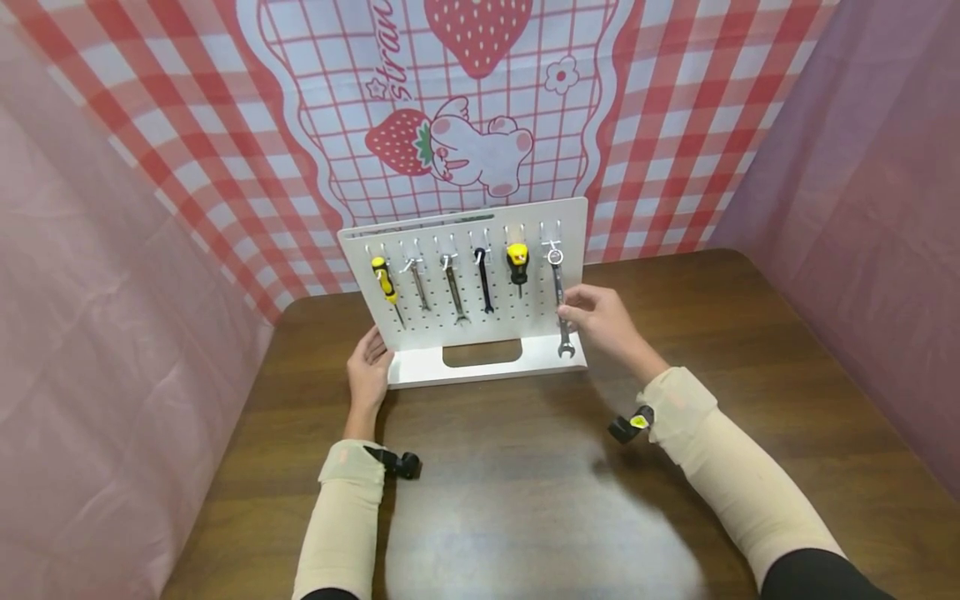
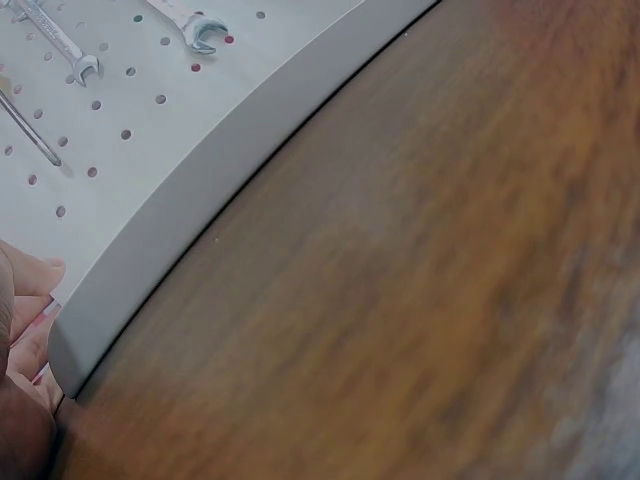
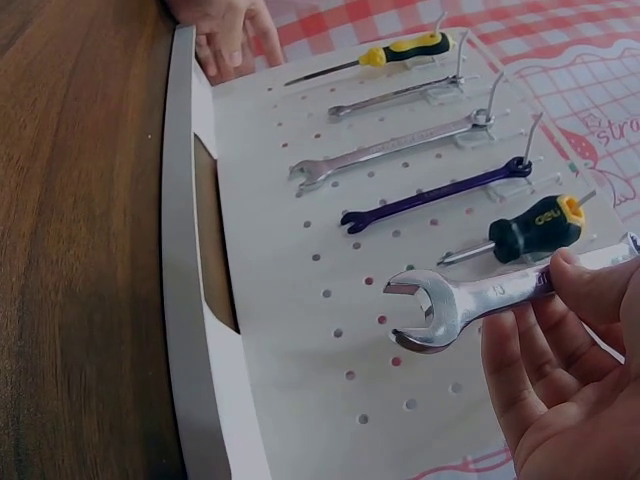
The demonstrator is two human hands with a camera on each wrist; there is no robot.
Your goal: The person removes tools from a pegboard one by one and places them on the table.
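A white pegboard stand point(image 1: 480, 325) stands upright on the table, with tools hanging in a row from its hooks. My right hand point(image 1: 603, 321) pinches the shaft of a large silver combination wrench point(image 3: 465, 305) between thumb and fingers. The wrench's ring end lies at the rightmost hook, and its open end points down; whether the ring is on the hook I cannot tell. At the board's lower left corner, my left hand point(image 1: 369, 367) holds the side edge, thumb point(image 2: 35, 272) at the front and fingers partly hidden behind.
Left to right hang a long yellow-black screwdriver point(image 1: 386, 282), a small silver wrench point(image 1: 419, 287), a larger silver wrench point(image 1: 453, 290), a dark wrench point(image 1: 483, 282) and a stubby screwdriver point(image 1: 517, 262). Behind is a red-checked strawberry cloth point(image 1: 660, 108); the wooden table point(image 1: 510, 492) lies in front.
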